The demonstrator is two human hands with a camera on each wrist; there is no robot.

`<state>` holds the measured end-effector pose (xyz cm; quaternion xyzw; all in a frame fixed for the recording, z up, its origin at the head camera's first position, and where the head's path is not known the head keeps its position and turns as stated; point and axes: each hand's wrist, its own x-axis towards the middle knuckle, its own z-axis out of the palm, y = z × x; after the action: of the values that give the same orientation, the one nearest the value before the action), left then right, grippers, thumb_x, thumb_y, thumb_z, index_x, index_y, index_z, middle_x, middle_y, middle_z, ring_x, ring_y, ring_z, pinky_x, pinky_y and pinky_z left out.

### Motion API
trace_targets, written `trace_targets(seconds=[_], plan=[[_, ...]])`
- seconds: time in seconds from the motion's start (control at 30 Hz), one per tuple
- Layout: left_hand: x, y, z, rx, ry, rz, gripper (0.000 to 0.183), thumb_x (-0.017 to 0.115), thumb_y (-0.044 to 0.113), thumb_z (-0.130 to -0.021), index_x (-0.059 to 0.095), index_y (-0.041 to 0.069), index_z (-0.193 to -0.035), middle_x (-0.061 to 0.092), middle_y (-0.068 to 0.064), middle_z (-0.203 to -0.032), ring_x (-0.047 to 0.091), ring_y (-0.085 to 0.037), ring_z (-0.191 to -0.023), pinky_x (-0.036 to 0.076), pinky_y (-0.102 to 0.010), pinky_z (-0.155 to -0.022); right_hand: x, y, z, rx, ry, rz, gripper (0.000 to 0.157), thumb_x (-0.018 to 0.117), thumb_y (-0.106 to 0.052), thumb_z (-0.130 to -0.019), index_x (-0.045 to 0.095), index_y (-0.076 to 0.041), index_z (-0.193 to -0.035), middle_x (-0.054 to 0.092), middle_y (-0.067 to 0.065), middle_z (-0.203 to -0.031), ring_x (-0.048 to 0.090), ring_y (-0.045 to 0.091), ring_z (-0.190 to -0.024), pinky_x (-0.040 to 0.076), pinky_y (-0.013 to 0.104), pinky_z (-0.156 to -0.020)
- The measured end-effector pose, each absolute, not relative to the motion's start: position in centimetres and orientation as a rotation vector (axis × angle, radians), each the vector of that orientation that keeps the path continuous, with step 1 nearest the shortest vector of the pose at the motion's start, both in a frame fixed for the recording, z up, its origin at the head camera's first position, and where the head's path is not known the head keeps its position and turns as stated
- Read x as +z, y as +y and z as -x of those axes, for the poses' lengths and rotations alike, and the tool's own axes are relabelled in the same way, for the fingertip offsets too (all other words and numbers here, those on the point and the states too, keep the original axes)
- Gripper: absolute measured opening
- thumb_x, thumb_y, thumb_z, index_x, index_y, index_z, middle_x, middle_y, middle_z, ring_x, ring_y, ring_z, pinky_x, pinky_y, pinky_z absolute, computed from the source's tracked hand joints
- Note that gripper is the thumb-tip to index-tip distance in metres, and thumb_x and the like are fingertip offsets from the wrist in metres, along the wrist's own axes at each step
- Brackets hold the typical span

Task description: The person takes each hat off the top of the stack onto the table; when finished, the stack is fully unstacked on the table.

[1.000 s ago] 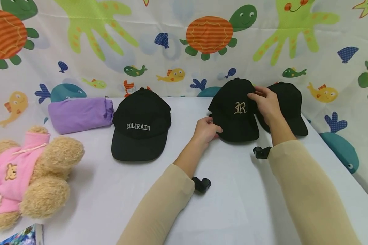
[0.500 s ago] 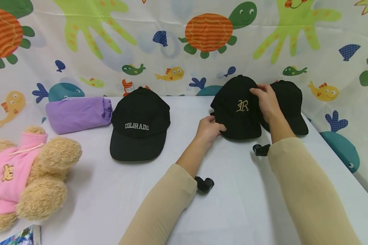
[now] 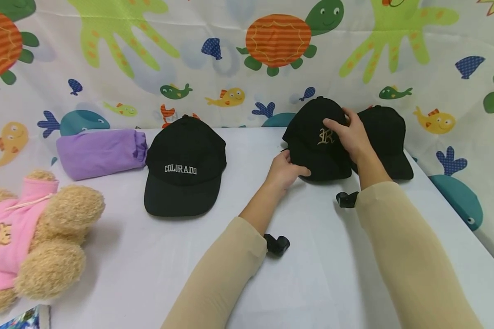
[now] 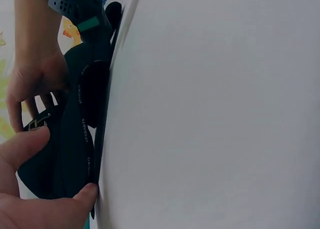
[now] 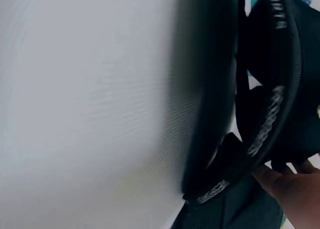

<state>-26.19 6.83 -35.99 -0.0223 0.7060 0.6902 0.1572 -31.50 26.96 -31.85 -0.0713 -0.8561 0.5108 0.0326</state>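
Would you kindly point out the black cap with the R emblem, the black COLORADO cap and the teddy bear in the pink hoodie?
Black cap with the R emblem [image 3: 312,138]: head view, front of the crown.
Black COLORADO cap [image 3: 182,169]: head view, lettering on the crown.
Teddy bear in the pink hoodie [image 3: 24,232]: head view, hoodie front.

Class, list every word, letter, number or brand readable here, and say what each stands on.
"COLORADO": white capitals on the leftmost black cloth baseball cap.
"R": ornate gold letter on the held black cloth baseball cap.
Too blurred to read: white print along that cap's dark inner fabric band.
No lettering shows on the rightmost black cloth baseball cap. No numbers are legible.
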Motion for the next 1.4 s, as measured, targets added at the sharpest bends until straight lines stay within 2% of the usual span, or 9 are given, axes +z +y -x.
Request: trace_targets(seconds=[0.17,0.33,0.6,0.83,1.0,1.27,1.4], plan=[[-35.6,7.4,26.6,1.809,2.141,-0.008,0.100,0.082,0.008,-0.084,0.023,0.012,-0.165,0.027,-0.006,-0.171,0.027,-0.025,-0.157,0.025,-0.047,-0.128,-32.2,26.8,31.5,1.381,-2.732,0.155,0.109,0.069,-0.051,-0.093,-0.004,-0.021,-0.168,-0.002,0.012,-0.175,0.008,0.036,-0.160,0.013,0.059,-0.128],[-35.6,7.8,26.9,1.746,2.177,-0.020,0.105,0.082,0.009,-0.084,0.019,0.020,-0.167,0.024,-0.002,-0.173,0.025,-0.024,-0.158,0.026,-0.048,-0.127,-32.7,26.2,31.7,1.178,-2.781,0.053,0.114,0.077,-0.039,-0.090,-0.003,-0.018,-0.168,0.001,0.019,-0.173,0.010,0.040,-0.159,0.017,0.061,-0.127],[-34.8,7.6,26.6,1.536,2.404,-0.080,0.096,0.080,0.015,-0.086,0.024,0.012,-0.165,0.032,-0.009,-0.169,0.032,-0.029,-0.155,0.033,-0.049,-0.124,-32.9,24.8,31.8,1.079,-2.759,0.024,0.107,0.080,-0.032,-0.091,0.007,-0.016,-0.168,0.008,0.020,-0.172,0.015,0.040,-0.158,0.018,0.056,-0.128],[-34.8,6.0,26.1,1.553,2.360,-0.078,0.086,0.077,0.016,-0.090,0.031,0.012,-0.162,0.035,-0.009,-0.167,0.034,-0.030,-0.154,0.033,-0.049,-0.124,-33.3,24.6,31.2,1.075,-2.754,0.077,0.100,0.077,-0.031,-0.093,0.011,-0.017,-0.168,0.002,0.022,-0.172,0.012,0.044,-0.158,0.019,0.060,-0.127],[-34.3,4.3,25.8,1.522,2.366,-0.112,0.077,0.075,0.018,-0.093,0.037,0.011,-0.160,0.041,-0.012,-0.163,0.040,-0.031,-0.150,0.036,-0.048,-0.122,-33.3,24.5,30.6,1.072,-2.764,0.045,0.097,0.076,-0.024,-0.094,0.013,-0.017,-0.168,0.002,0.022,-0.172,0.012,0.045,-0.158,0.019,0.061,-0.126],[-33.9,2.8,25.5,1.539,2.339,-0.105,0.064,0.067,0.026,-0.099,0.043,0.012,-0.156,0.049,-0.014,-0.156,0.046,-0.030,-0.144,0.039,-0.049,-0.119,-33.0,24.5,29.6,1.137,-2.697,0.079,0.084,0.071,-0.021,-0.097,0.023,-0.013,-0.165,0.015,0.022,-0.169,0.023,0.043,-0.154,0.024,0.058,-0.126],[-34.0,2.1,25.1,1.557,2.325,-0.122,0.062,0.065,0.027,-0.100,0.043,0.015,-0.157,0.050,-0.012,-0.155,0.047,-0.029,-0.143,0.040,-0.048,-0.118,-32.8,24.4,29.0,1.225,-2.660,0.188,0.084,0.071,-0.020,-0.097,0.023,-0.013,-0.165,0.019,0.024,-0.167,0.027,0.044,-0.151,0.028,0.057,-0.124]])
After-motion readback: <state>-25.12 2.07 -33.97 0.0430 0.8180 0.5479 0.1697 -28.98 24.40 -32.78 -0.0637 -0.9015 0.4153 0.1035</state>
